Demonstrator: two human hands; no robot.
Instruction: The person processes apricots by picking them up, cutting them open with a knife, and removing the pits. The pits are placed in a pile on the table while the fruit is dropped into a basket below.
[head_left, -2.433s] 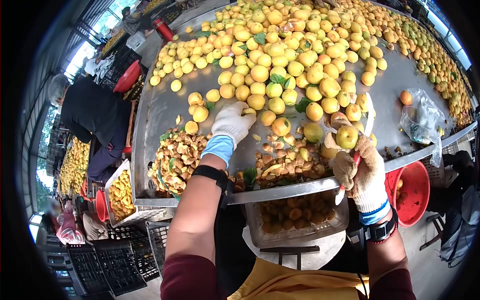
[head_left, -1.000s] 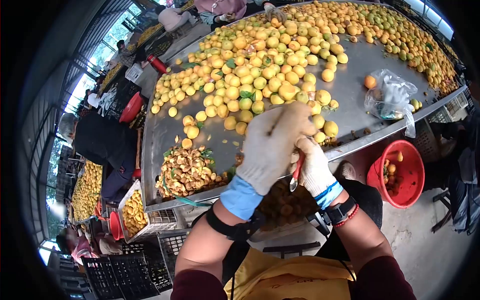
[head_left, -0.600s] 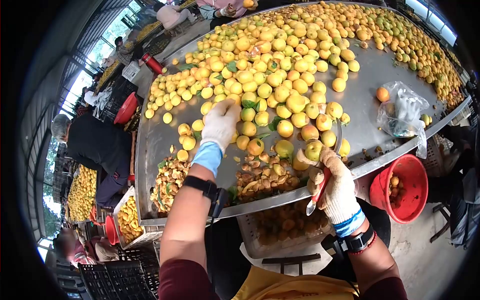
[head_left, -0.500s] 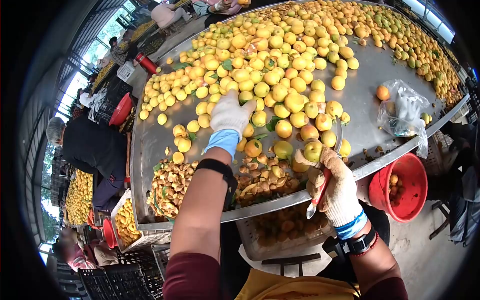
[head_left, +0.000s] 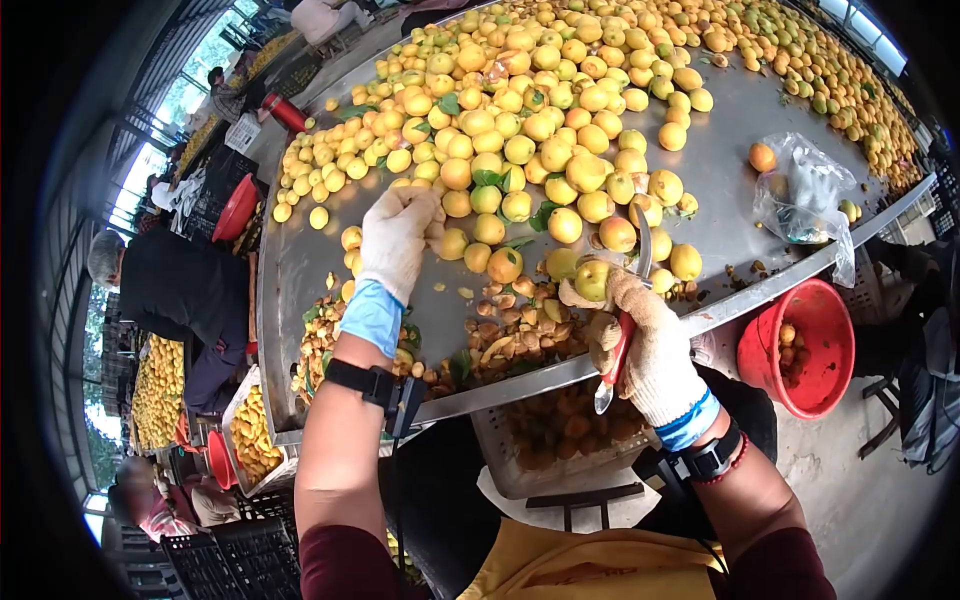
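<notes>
At the table's (head_left: pixel 722 215) near edge, right hand (head_left: pixel 645 340) is clasping knife (head_left: pixel 622 345) and fruit (head_left: pixel 592 280); left hand's (head_left: pixel 398 240) grip unclear; small pit pile (head_left: pixel 510 335) lying there, big heap (head_left: pixel 520 110) apparently waiting.

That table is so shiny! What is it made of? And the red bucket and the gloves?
The table looks like bare metal, probably steel: grey, smooth, dully reflective. The red bucket seems plastic: even glossy colour, thin rim. The gloves on the left hand and right hand look like knitted fabric: whitish, soft, woven texture.
</notes>
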